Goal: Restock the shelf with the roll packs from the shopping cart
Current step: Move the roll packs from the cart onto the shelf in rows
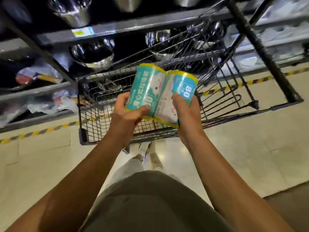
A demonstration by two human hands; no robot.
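Right now I hold two roll packs side by side above the shopping cart (117, 104), each one teal with yellow ends and a white cartoon figure on the wrapper. My left hand (132, 109) grips the left roll pack (147, 84) near its lower end, thumb across the front and fingers curled round the back. My right hand (185, 111) grips the right roll pack (180, 91) the same way, its thumb lying on the white part of the wrapper just under the printed number. The two packs touch along their inner sides and tilt away from me, their upper ends toward the shelves. Below them the black wire basket of the cart stands open, and I cannot tell what lies at its bottom. Past the cart rises a dark metal shelf (93, 33) carrying shiny steel bowls (93, 54) on several levels, with a yellow price tag (82, 32) on one edge. A strip of yellow-and-black tape (38, 131) runs along the pale floor (234, 148) at the foot of the shelving. My own legs and shoes show beneath the cart.
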